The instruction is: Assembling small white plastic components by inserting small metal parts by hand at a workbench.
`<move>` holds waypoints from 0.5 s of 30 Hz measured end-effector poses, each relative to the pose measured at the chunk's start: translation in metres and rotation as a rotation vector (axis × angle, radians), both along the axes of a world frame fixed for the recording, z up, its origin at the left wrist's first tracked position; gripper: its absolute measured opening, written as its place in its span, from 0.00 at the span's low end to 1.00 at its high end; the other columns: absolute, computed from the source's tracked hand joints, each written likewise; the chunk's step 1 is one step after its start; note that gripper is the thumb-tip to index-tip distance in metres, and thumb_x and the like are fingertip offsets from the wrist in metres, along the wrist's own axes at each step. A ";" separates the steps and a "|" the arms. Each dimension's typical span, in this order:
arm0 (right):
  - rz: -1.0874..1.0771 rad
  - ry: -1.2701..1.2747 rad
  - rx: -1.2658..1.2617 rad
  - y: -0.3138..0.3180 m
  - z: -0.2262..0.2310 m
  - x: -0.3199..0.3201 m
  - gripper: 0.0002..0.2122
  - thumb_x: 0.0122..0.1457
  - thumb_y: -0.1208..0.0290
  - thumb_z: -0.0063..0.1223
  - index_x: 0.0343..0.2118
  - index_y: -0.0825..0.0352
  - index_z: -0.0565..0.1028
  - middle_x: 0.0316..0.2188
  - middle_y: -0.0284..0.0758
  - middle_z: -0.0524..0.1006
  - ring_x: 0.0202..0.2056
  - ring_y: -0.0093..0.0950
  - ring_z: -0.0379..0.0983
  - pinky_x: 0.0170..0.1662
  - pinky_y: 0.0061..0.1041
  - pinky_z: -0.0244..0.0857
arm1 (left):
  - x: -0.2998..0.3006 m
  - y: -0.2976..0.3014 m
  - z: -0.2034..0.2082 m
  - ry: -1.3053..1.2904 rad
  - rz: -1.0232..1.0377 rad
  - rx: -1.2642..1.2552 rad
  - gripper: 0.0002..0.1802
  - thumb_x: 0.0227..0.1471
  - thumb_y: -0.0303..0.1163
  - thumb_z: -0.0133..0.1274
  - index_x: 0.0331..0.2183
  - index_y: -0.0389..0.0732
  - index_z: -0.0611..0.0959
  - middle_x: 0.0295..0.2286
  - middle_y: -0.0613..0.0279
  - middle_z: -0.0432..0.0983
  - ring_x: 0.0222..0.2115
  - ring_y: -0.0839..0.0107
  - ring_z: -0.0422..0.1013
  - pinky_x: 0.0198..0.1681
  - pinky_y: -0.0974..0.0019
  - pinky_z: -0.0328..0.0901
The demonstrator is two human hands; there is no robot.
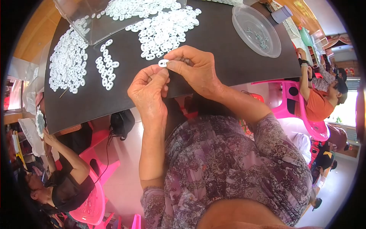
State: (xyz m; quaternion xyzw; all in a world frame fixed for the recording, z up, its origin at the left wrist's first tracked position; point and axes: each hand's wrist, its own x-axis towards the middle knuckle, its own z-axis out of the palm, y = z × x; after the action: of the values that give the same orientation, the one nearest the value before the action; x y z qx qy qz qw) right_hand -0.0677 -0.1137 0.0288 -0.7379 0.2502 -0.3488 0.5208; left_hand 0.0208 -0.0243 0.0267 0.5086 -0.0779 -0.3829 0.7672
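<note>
A small white oval plastic piece with holes [163, 63] is held just over the near part of the dark table. My left hand [149, 87] pinches it from below between thumb and fingertips. From the right, my right hand [196, 71] grips its other side with thumb and forefinger. Whether a second small part is between the fingertips is hidden. Just beyond my hands lies a heap of similar white pieces [164, 32]. A small cluster of them [107, 65] sits to the left, beside a larger pile [68, 63].
A clear plastic box [93, 40] stands at the far left with white pieces. At the right is a round clear tray [275, 47] holding small grey-green bits, near a grey cup [282, 14]. Other people sit on pink chairs [93, 206] at both sides.
</note>
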 end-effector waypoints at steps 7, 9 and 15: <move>-0.010 0.024 -0.023 0.002 -0.003 0.000 0.05 0.50 0.80 0.53 0.32 0.70 0.75 0.22 0.29 0.74 0.25 0.13 0.66 0.28 0.16 0.62 | -0.001 -0.001 0.001 -0.008 0.012 0.014 0.02 0.41 0.18 0.54 0.23 0.33 0.77 0.16 0.65 0.70 0.12 0.83 0.61 0.14 0.81 0.51; -0.020 0.001 -0.029 0.003 -0.004 0.001 0.06 0.49 0.80 0.53 0.32 0.70 0.75 0.23 0.30 0.74 0.25 0.14 0.66 0.28 0.17 0.62 | 0.000 -0.002 0.002 -0.009 0.005 0.048 0.02 0.41 0.18 0.54 0.22 0.33 0.77 0.15 0.65 0.70 0.12 0.83 0.60 0.13 0.81 0.51; -0.029 0.015 -0.230 0.002 -0.006 0.001 0.06 0.49 0.81 0.53 0.32 0.70 0.76 0.25 0.30 0.74 0.26 0.14 0.67 0.29 0.17 0.63 | 0.007 0.000 0.001 0.067 -0.075 0.020 0.01 0.40 0.18 0.52 0.21 0.33 0.76 0.15 0.63 0.68 0.11 0.82 0.59 0.12 0.79 0.51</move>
State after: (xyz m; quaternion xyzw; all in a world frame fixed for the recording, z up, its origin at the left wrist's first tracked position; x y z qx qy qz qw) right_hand -0.0666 -0.1117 0.0230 -0.7915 0.2232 -0.3774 0.4258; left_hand 0.0277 -0.0246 0.0275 0.4999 -0.0672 -0.4289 0.7494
